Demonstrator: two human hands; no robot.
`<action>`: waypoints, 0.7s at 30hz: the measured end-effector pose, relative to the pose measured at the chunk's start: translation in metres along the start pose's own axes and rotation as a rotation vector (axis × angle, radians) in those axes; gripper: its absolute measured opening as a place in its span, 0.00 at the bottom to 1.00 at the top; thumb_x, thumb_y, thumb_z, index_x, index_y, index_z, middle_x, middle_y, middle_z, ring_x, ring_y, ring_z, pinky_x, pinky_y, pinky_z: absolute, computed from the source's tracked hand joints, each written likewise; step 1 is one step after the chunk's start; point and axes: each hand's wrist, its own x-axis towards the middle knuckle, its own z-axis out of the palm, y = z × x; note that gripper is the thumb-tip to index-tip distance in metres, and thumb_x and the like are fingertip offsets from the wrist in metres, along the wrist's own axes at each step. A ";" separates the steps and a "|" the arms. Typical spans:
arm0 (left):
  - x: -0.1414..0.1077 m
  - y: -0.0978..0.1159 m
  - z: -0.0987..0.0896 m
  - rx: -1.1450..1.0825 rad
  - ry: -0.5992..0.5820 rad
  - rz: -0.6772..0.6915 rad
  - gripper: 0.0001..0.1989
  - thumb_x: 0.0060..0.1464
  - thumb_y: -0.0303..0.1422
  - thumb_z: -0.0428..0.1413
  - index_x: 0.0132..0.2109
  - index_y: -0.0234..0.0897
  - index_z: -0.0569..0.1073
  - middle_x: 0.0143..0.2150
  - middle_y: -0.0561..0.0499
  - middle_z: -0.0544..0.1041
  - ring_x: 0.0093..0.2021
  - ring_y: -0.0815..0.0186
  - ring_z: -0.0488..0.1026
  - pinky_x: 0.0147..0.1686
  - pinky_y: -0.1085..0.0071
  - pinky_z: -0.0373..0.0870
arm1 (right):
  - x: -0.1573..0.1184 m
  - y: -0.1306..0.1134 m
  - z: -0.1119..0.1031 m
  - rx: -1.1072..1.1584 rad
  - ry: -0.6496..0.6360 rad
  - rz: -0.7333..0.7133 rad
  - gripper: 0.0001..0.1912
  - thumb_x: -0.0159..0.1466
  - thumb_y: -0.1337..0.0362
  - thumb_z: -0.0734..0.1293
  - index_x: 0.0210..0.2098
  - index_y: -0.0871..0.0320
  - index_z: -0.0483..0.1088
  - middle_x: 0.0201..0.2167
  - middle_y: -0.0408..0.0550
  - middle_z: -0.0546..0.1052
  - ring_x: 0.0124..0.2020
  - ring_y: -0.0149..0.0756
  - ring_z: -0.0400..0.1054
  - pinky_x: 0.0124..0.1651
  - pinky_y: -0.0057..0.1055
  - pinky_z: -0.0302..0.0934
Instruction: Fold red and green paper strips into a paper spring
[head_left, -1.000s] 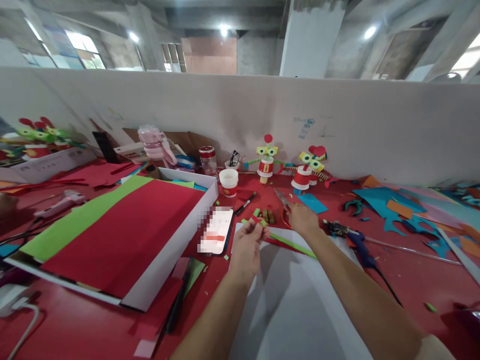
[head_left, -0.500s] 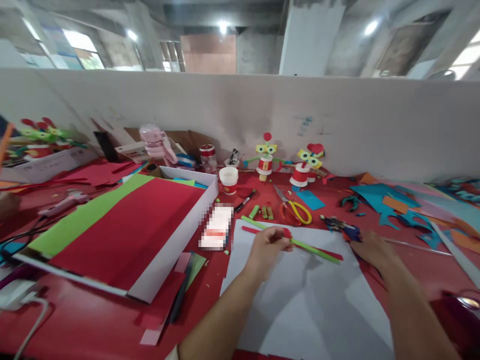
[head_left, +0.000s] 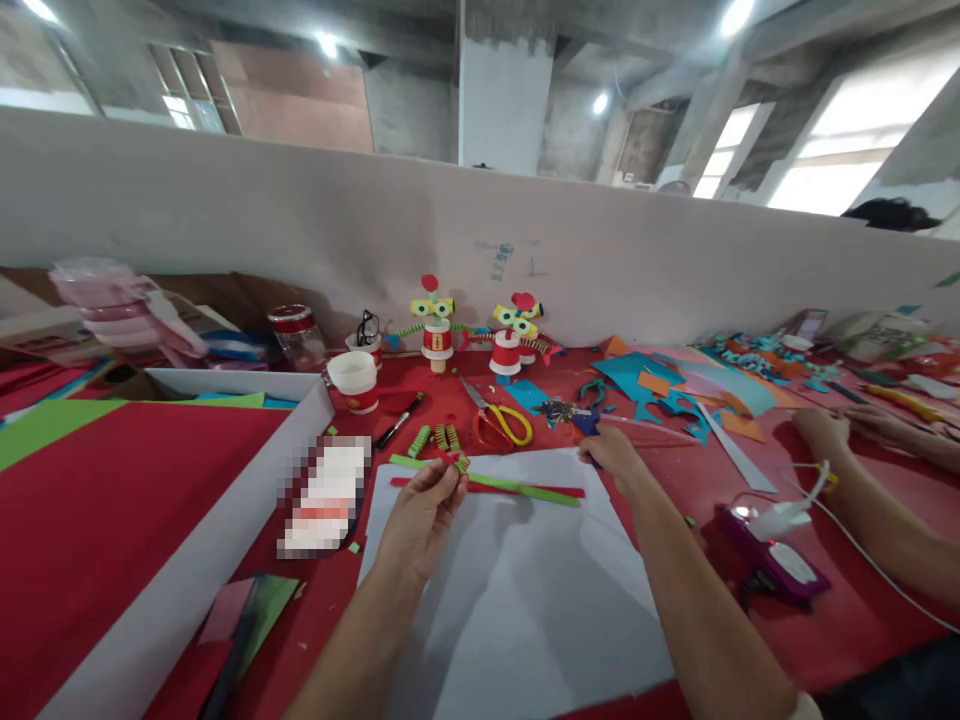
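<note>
Between the thumb and fingers of my left hand [head_left: 429, 505] is a small folded paper strip [head_left: 461, 463] in red and green. Under that hand, a long green strip [head_left: 536, 491] and a red strip [head_left: 405, 482] cross the white paper sheet [head_left: 525, 610]. My right hand [head_left: 616, 458] is closed around the dark blue handles of a pair of scissors [head_left: 588, 422], whose speckled blades point left. Yellow-and-red-handled scissors [head_left: 512, 424] lie just behind the sheet. Several folded paper springs [head_left: 420, 441] rest left of them.
Paper-cup figures [head_left: 438, 340] stand against the white partition [head_left: 375, 220]. To the left are a box [head_left: 247, 510] of coloured paper, a cup [head_left: 352, 380] and a marker [head_left: 399, 420]. Blue scraps [head_left: 637, 378] lie at right, near a purple device [head_left: 780, 570] and another person's hands [head_left: 821, 432].
The view has swung to the right, bringing another person's arms into sight. My right hand now grips the scissors' handles more visibly. My left hand still pinches the folded strip.
</note>
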 end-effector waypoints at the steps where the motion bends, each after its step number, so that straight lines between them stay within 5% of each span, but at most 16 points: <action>1: 0.001 0.001 0.001 -0.024 0.022 -0.009 0.11 0.42 0.13 0.59 0.25 0.33 0.73 0.24 0.53 0.76 0.25 0.73 0.74 0.26 0.81 0.72 | -0.006 -0.004 0.005 0.058 -0.036 -0.013 0.03 0.47 0.67 0.64 0.22 0.58 0.64 0.17 0.44 0.70 0.23 0.36 0.68 0.27 0.29 0.61; 6: 0.002 0.005 0.003 -0.090 0.048 -0.021 0.12 0.47 0.13 0.54 0.25 0.32 0.72 0.24 0.52 0.76 0.23 0.74 0.74 0.25 0.82 0.72 | -0.039 -0.021 0.025 0.557 -0.274 -0.068 0.12 0.50 0.58 0.69 0.28 0.58 0.64 0.19 0.40 0.68 0.20 0.28 0.63 0.25 0.26 0.59; 9: 0.002 0.006 0.002 -0.111 0.056 -0.021 0.12 0.48 0.13 0.54 0.26 0.32 0.72 0.23 0.53 0.75 0.23 0.75 0.73 0.25 0.82 0.72 | -0.054 -0.027 0.031 0.734 -0.302 -0.090 0.18 0.51 0.54 0.71 0.34 0.58 0.65 0.21 0.38 0.67 0.20 0.26 0.60 0.24 0.25 0.56; 15: 0.005 0.008 -0.001 -0.130 0.034 -0.021 0.11 0.48 0.14 0.55 0.28 0.33 0.72 0.23 0.54 0.75 0.24 0.74 0.74 0.26 0.82 0.73 | -0.075 -0.028 0.037 0.624 -0.258 -0.382 0.14 0.57 0.55 0.69 0.35 0.55 0.63 0.23 0.39 0.68 0.24 0.29 0.61 0.27 0.27 0.58; 21: 0.008 0.010 -0.004 -0.135 -0.054 0.010 0.10 0.44 0.15 0.58 0.29 0.35 0.72 0.25 0.55 0.76 0.25 0.75 0.74 0.29 0.82 0.72 | -0.089 -0.022 0.035 0.382 -0.162 -0.511 0.14 0.59 0.55 0.66 0.42 0.54 0.64 0.32 0.44 0.71 0.31 0.34 0.65 0.32 0.29 0.60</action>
